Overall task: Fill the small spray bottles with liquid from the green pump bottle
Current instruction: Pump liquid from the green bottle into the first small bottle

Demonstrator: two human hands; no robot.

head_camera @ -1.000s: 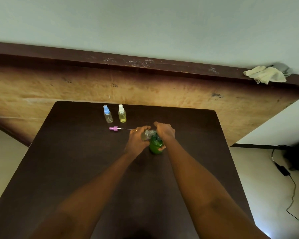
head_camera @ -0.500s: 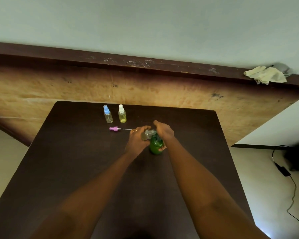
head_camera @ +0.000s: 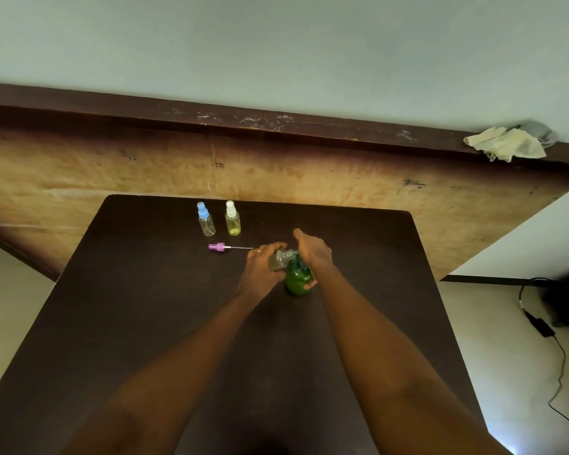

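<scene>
My L hand (head_camera: 260,272) is gripping a small clear spray bottle (head_camera: 279,259) at the pump's spout while my R hand (head_camera: 312,252) is curling over the green pump bottle (head_camera: 297,281), thumb round its body, mid-table (head_camera: 145,307).

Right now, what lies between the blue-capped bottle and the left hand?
The pink spray head lies there, its tube pointing at the left hand; head view.

The green pump bottle (head_camera: 297,282) stands upright mid-tabletop (head_camera: 145,290), with a clear small bottle (head_camera: 278,260) tilted against its pump top. Far left stand a blue-capped spray bottle (head_camera: 206,221), clear, and a white-capped spray bottle (head_camera: 233,221) holding yellowish liquid. A pink spray head (head_camera: 218,247) lies nearer.
</scene>
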